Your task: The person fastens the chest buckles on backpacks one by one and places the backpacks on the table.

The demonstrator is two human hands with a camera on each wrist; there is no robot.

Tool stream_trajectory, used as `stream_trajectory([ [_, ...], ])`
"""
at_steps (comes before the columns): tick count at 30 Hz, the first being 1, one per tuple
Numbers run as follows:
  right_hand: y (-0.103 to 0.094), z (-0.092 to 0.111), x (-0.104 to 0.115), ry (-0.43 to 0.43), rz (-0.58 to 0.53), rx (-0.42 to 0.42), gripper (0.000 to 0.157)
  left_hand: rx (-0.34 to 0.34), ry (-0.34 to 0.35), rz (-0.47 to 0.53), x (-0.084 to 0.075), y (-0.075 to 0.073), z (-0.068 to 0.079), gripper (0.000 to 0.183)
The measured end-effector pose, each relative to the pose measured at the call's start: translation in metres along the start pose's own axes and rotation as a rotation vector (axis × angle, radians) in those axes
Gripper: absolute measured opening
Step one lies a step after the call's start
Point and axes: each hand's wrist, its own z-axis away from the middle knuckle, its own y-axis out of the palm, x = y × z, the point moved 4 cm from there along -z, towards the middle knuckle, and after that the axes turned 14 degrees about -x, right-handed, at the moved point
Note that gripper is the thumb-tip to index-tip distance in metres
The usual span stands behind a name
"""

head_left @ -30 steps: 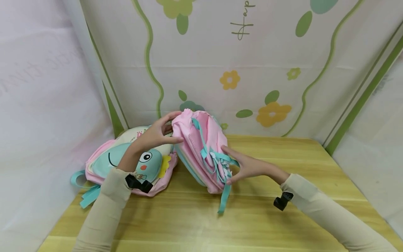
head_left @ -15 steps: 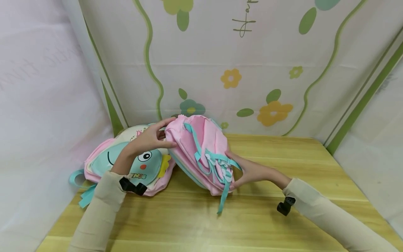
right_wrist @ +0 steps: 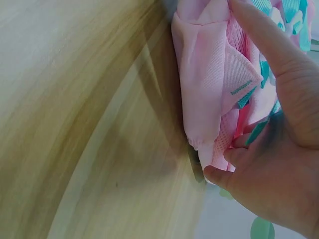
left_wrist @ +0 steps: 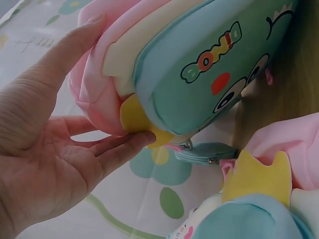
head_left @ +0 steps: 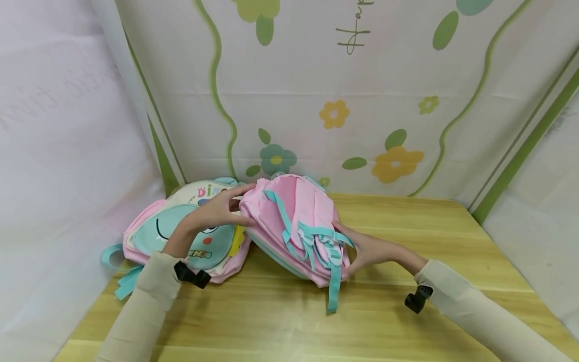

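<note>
A pink child's backpack is tilted on the table, its back and turquoise straps facing up. My left hand grips its left end; in the left wrist view the thumb lies on the pink side and the fingertips reach the yellow spikes by the turquoise dinosaur face. On the opposite end, my right hand holds the bag between thumb and fingers. The right wrist view shows the pink fabric at that end close over the wood. A matching dinosaur backpack lies face up under my left forearm.
The wooden table extends in front and to the right. A white floral cloth wall rises behind, with white cloth sides left and right. The second backpack's turquoise strap hangs toward the left table edge.
The held backpack has come down lower and turned so more of its back and straps face up. My right hand has shifted a little right and down with it; both hands keep hold.
</note>
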Motion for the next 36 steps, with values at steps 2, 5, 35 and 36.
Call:
stream_trajectory([
  [2, -0.002, 0.001, -0.001, -0.003, 0.016, 0.009, 0.140, 0.013, -0.010, -0.025, 0.002, 0.001, 0.001, 0.095],
  [5, -0.005, 0.003, -0.003, -0.002, 0.018, 0.016, 0.141, 0.039, -0.025, -0.071, 0.005, 0.002, 0.003, 0.096],
  [35, -0.033, 0.022, -0.029, 0.055, 0.129, 0.034, 0.137, 0.151, -0.085, -0.183, 0.025, 0.039, 0.001, 0.095],
  [36, -0.034, 0.022, -0.030, 0.058, 0.132, 0.036, 0.137, 0.155, -0.082, -0.188, 0.026, 0.041, 0.001, 0.094],
])
